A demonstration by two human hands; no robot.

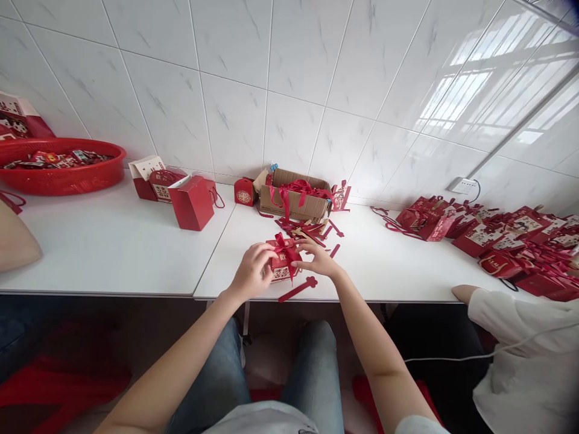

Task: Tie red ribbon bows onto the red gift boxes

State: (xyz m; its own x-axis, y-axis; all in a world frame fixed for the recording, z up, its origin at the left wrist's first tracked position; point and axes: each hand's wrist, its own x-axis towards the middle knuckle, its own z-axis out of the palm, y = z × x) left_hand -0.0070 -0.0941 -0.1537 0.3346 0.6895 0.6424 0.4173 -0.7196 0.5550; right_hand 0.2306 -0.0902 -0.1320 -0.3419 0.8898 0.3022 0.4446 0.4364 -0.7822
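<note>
A small red gift box with cream lettering sits near the table's front edge, a red ribbon bow tied on its top. From the left, my left hand has its fingers curled against the box's side and pinches the bow's left part. My right hand reaches around the bow from the right, thumb nearer me and fingers on the far side, on the ribbon. Parts of the box are hidden by my fingers. Just in front of it lies a flat red strip with a flower-shaped end.
Behind the box are a pile of loose strips and a cardboard box of red ribbon. Left stand a red bag and a red basket of wrapped sweets. Many finished boxes crowd the right. People sit on both sides.
</note>
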